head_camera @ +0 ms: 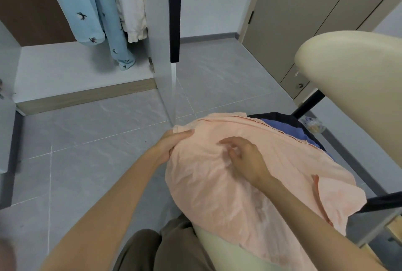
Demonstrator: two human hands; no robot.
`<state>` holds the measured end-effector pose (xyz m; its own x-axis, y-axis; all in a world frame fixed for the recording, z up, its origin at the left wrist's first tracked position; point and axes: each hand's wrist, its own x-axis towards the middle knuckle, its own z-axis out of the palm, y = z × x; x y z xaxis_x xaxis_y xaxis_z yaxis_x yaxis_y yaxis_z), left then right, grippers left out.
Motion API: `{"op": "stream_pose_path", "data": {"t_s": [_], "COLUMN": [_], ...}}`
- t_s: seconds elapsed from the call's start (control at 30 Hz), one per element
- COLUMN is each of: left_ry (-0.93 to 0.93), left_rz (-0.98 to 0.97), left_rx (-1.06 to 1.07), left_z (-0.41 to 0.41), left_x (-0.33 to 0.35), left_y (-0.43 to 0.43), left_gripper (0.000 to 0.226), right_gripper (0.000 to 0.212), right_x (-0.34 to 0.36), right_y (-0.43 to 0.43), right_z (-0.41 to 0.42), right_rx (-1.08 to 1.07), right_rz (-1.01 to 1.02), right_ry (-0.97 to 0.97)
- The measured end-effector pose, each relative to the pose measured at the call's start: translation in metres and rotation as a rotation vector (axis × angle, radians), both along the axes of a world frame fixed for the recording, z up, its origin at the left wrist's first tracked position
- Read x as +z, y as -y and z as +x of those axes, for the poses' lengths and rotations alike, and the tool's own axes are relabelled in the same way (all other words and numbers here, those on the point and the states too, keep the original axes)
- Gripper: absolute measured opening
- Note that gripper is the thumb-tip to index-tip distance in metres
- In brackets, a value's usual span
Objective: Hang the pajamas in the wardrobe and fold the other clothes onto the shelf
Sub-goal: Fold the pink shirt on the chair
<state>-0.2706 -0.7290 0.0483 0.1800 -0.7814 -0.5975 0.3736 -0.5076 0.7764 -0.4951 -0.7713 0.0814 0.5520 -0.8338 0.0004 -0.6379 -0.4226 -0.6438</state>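
A pale peach shirt (256,186) lies spread over the seat of a cream chair (226,251) in front of me. My left hand (171,143) grips the shirt's left edge near its collar, thumb on top. My right hand (243,157) rests on the middle of the cloth with its fingers loosely bent. Blue and dark clothes (289,131) lie under the far side of the shirt. Light blue pajamas with a dark bird print (95,16) hang in the open wardrobe at the top left, next to a white garment (132,3).
The wardrobe's white floor shelf (71,70) sits low at the left, and its open door edge (174,31) stands ahead of me. The cream chair back (352,88) rises at the right. Beige cupboard doors (304,9) fill the far right. Grey tiles (87,151) cover the floor.
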Motion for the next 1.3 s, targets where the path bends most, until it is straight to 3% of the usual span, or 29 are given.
{"op": "stream_pose_path", "data": {"t_s": [0.13, 0.23, 0.33, 0.43, 0.5, 0.6, 0.73, 0.87, 1.0, 1.07, 1.17, 1.23, 1.3], "left_ry": [0.199, 0.597, 0.828, 0.796, 0.875, 1.147, 1.291, 1.453, 1.478, 1.479, 1.451, 1.414, 1.410], "left_rz": [-0.112, -0.306, -0.495, -0.521, -0.527, -0.552, -0.590, -0.546, -0.434, -0.406, -0.390, -0.359, -0.352], "left_rx": [0.140, 0.137, -0.109, -0.466, -0.676, -0.826, -0.875, -0.794, -0.718, -0.696, -0.599, -0.487, -0.399], "left_z": [-0.008, -0.022, -0.038, -0.058, -0.072, -0.089, -0.097, -0.093, -0.084, -0.081, -0.074, -0.068, -0.061], "left_x": [0.012, 0.022, 0.022, 0.019, 0.016, 0.014, 0.016, 0.014, 0.016, 0.016, 0.015, 0.015, 0.014], "left_y": [-0.001, -0.007, -0.016, -0.030, -0.039, -0.050, -0.057, -0.060, -0.062, -0.062, -0.066, -0.068, -0.070], "left_gripper": [0.042, 0.039, 0.045, 0.044, 0.052, 0.064, 0.059, 0.051, 0.051, 0.047, 0.035, 0.025, 0.016], "right_gripper": [0.035, 0.034, 0.027, 0.023, 0.024, 0.019, 0.020, 0.032, 0.022, 0.022, 0.020, 0.015, 0.010], "right_x": [0.011, 0.019, 0.026, 0.030, 0.031, 0.032, 0.031, 0.036, 0.037, 0.033, 0.024, 0.023, 0.027], "right_y": [0.008, 0.010, 0.012, 0.013, 0.012, 0.005, -0.005, -0.008, -0.006, -0.006, -0.004, -0.002, -0.002], "right_z": [-0.008, -0.013, -0.019, -0.031, -0.039, -0.047, -0.046, -0.035, -0.021, -0.017, -0.018, -0.019, -0.018], "right_rx": [-0.046, -0.124, -0.307, -0.521, -0.600, -0.583, -0.469, -0.288, -0.091, -0.060, -0.089, -0.206, -0.365], "right_rz": [-0.055, -0.083, -0.031, 0.081, 0.169, 0.281, 0.367, 0.333, 0.340, 0.428, 0.327, 0.251, 0.325], "right_ry": [0.042, 0.096, 0.246, 0.350, 0.338, 0.348, 0.283, 0.220, 0.033, -0.084, -0.261, -0.180, 0.092]}}
